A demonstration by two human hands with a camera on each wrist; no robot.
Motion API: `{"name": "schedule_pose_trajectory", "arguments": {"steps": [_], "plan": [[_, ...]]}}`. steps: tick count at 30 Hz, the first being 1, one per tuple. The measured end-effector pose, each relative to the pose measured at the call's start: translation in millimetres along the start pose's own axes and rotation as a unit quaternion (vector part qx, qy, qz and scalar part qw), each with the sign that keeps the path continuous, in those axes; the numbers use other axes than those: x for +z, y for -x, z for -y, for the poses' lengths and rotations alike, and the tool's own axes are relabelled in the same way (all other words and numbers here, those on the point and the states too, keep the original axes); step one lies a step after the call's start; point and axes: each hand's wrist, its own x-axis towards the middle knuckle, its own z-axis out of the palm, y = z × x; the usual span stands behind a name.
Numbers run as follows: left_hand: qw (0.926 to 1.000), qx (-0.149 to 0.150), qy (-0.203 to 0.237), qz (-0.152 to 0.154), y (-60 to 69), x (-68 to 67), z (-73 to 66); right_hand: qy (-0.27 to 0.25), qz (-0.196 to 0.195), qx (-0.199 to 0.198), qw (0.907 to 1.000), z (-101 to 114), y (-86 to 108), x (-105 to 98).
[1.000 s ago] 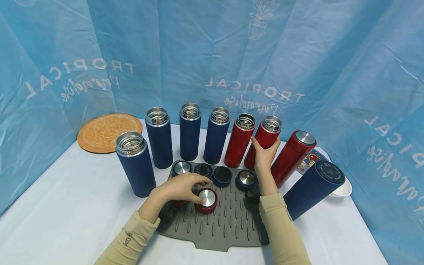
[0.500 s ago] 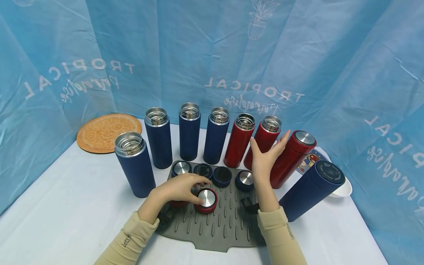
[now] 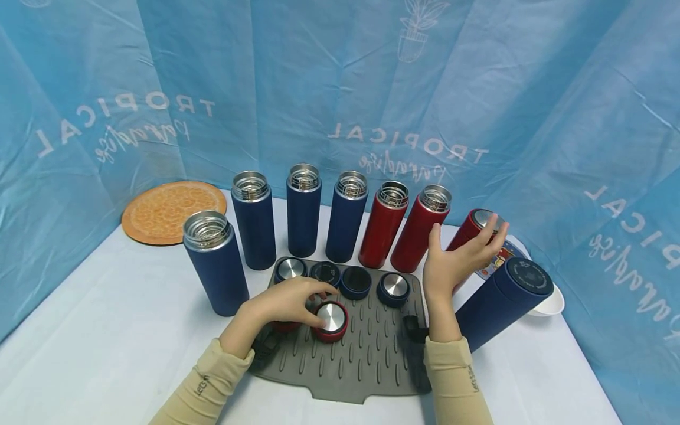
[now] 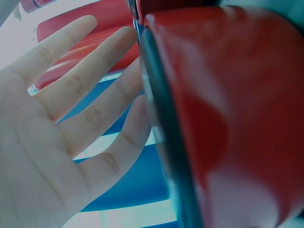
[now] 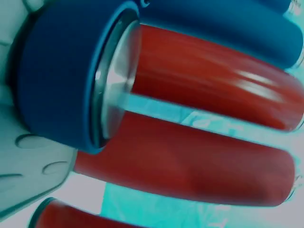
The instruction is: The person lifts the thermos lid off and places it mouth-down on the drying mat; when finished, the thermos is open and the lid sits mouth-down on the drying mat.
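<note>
In the head view, my left hand (image 3: pixel 287 298) hovers over the mat's left half, its thumb and fingers about a red lid (image 3: pixel 330 320) with a steel top. The left wrist view shows that hand's fingers (image 4: pixel 76 85) fairly straight and spread, with a red lid (image 4: pixel 237 118) close to the camera. Whether the fingertips touch a lid cannot be told. My right hand (image 3: pixel 451 271) is raised with fingers spread, holding nothing. It partly covers a capped red thermos (image 3: pixel 463 231) on the right. Left of it stand two open red thermoses (image 3: pixel 419 230).
A grey mat (image 3: pixel 366 366) bears several lids, among them a blue one with a steel top (image 3: pixel 393 289). Several uncapped blue thermoses (image 3: pixel 216 271) stand left and behind. A capped blue thermos (image 3: pixel 499 307), white bowl (image 3: pixel 549 304) and orange round board (image 3: pixel 175 212) flank them.
My right hand has let go of the rightmost open red thermos, spread its fingers and moved right to the capped red thermos. The left hand has stayed almost still.
</note>
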Motion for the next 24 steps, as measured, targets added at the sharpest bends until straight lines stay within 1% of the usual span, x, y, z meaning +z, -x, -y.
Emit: {"name": "schedule_pose_trajectory", "arguments": {"steps": [3, 5, 7, 9, 11, 13, 18, 22, 24], "plan": [[1.0000, -0.001, 0.006, 0.001, 0.1, -0.1, -0.2, -0.023, -0.015, 0.046, 0.9986, -9, -3.9, -3], [1.0000, -0.001, 0.007, 0.001, 0.2, -0.2, -0.5, -0.036, -0.025, 0.086, 0.9954, -16, -6.0, -3], [1.0000, -0.001, 0.006, 0.001, 0.1, -0.2, -0.2, -0.047, -0.029, 0.128, 0.9902, -22, -7.5, -3], [1.0000, -0.002, 0.005, 0.000, 0.0, 0.0, 0.0, -0.063, -0.020, 0.168, 0.9836, -27, -7.4, -2], [1.0000, -0.002, 0.004, 0.001, -0.1, 0.2, 0.3, -0.077, -0.012, 0.196, 0.9776, -31, -6.4, -2], [1.0000, -0.003, 0.005, 0.001, -0.3, 0.6, 0.5, -0.082, -0.005, 0.212, 0.9738, -35, -4.8, -2], [1.0000, -0.002, 0.004, 0.000, -0.7, 0.7, 0.7, -0.079, -0.003, 0.235, 0.9687, -44, -1.3, -2], [1.0000, -0.003, 0.003, -0.001, -0.8, 0.6, 0.3, -0.087, 0.001, 0.259, 0.9620, -48, 1.5, -2], [1.0000, -0.002, 0.002, -0.002, -0.9, 0.4, 0.2, -0.085, 0.003, 0.266, 0.9602, -49, 2.7, -2]]}}
